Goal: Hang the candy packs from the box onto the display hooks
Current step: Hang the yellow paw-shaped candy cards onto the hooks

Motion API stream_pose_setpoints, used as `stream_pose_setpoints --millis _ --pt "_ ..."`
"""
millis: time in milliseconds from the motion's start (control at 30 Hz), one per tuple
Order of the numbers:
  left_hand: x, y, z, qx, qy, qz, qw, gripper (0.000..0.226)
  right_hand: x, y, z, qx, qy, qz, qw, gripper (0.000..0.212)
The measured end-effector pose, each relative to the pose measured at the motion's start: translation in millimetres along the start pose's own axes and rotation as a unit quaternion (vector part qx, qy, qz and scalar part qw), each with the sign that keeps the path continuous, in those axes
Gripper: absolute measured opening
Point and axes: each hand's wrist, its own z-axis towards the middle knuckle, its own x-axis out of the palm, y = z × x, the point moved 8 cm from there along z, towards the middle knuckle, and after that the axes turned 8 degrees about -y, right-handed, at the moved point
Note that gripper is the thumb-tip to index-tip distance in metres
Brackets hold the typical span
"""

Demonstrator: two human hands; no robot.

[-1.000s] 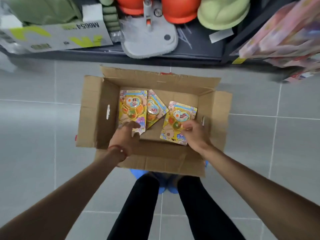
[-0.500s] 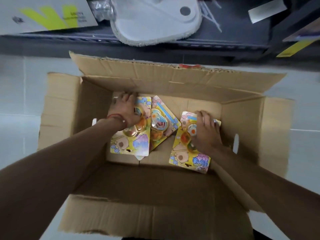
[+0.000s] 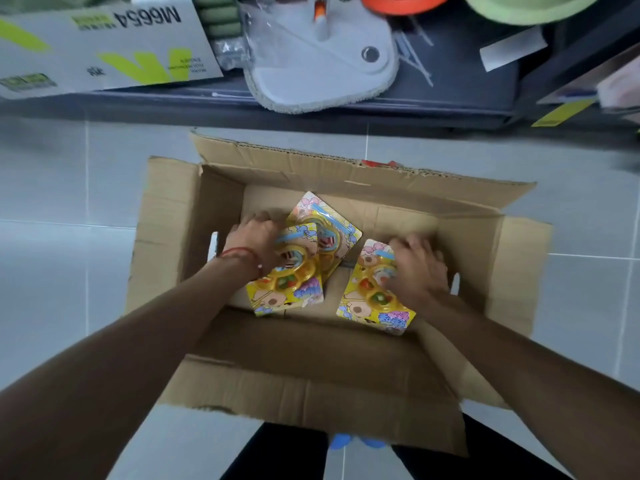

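Observation:
An open cardboard box [image 3: 166, 237] stands on the floor below me. Inside lie three yellow candy packs. My left hand [image 3: 254, 242] grips the top of the left candy pack [image 3: 291, 289], which is tilted up off the box floor. A second pack [image 3: 327, 223] lies partly under it. My right hand [image 3: 417, 268] curls over the top edge of the right candy pack [image 3: 372, 303] and grips it. No display hooks are in view.
A low dark shelf [image 3: 450, 109] runs across the top. On it sit a grey printed carton [image 3: 104, 46], a white mop head [image 3: 322, 71] and orange and green plastic items. Grey floor tiles [image 3: 62, 271] surround the box. My legs are below.
Both hands have closed on the tops of their packs. The left pack has tilted up and shifted right over the middle pack. The camera has pulled back and up from the box.

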Motion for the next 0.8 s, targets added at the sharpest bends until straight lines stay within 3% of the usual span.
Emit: stream_pose_setpoints --millis 167,333,467,633,800 --pt "-54.5 -18.1 -71.2 -0.044 -0.040 -0.125 0.990 0.047 -60.3 -0.5 -68.4 0.020 -0.031 0.055 0.998 0.032" --pt "-126.2 -37.3 -158.2 -0.126 -0.094 -0.201 0.967 0.036 -145.2 -21.3 -140.4 0.136 -0.074 0.205 0.966 0.039" --pt "-181.7 -54.8 -224.3 -0.181 -0.133 -0.279 0.934 0.042 -211.1 -43.6 -199.7 0.269 -0.064 0.422 0.863 0.049" --pt "-253.3 -86.0 -312.2 -0.231 -0.202 -0.401 0.863 0.055 -293.5 -72.4 -264.6 0.267 -0.089 0.547 0.789 0.055" --pt "-306.9 -121.3 -392.6 -0.215 -0.259 -0.525 0.782 0.040 -371.0 -92.2 -332.7 0.270 -0.130 0.684 0.665 0.039"
